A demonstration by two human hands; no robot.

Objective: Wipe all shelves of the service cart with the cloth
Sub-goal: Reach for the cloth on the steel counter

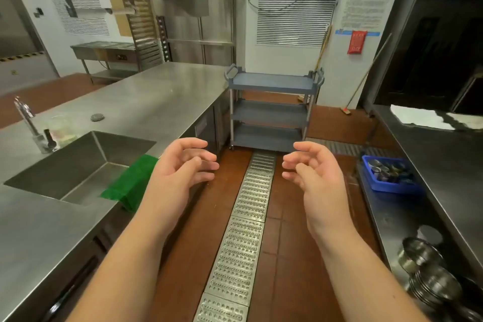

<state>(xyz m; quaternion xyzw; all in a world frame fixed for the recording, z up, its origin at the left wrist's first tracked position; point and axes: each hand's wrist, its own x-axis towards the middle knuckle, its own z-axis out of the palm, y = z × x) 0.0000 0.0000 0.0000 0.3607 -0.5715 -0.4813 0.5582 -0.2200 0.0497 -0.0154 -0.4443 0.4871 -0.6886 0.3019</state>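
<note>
Looking from the head view: two bare hands are raised over a red-brown floor between steel counters, palms turned toward each other.
Left hand: the left hand (180,165) hovers just right of the counter edge, fingers loosely curled and spread, holding nothing and touching nothing.
Right hand: the right hand (311,167) hovers level with it, apart from it, fingers loosely curled and spread, also holding nothing.
Cloth: the green cloth (130,181) is draped over the front rim of the sink, hanging partly down the counter's front face, just left of the left forearm and not touched by either hand.
Service cart: the grey service cart (271,110) stands at the far end of the aisle, well beyond both hands, against the white wall; it has three shelves, one above another, with handles at the top corners.
Sink: the steel sink (86,165) is sunk into the left counter (146,102), with a tap (28,123) at its left corner.
Floor drain: a perforated metal floor drain (243,222) runs down the middle of the aisle toward the cart.
Right counter: a blue bin (389,175) with small dark items sits on the lower ledge; stacked metal bowls (428,266) lie nearer the camera.
Back wall: a broom (366,78) leans beside a red pouch (356,42).
</note>
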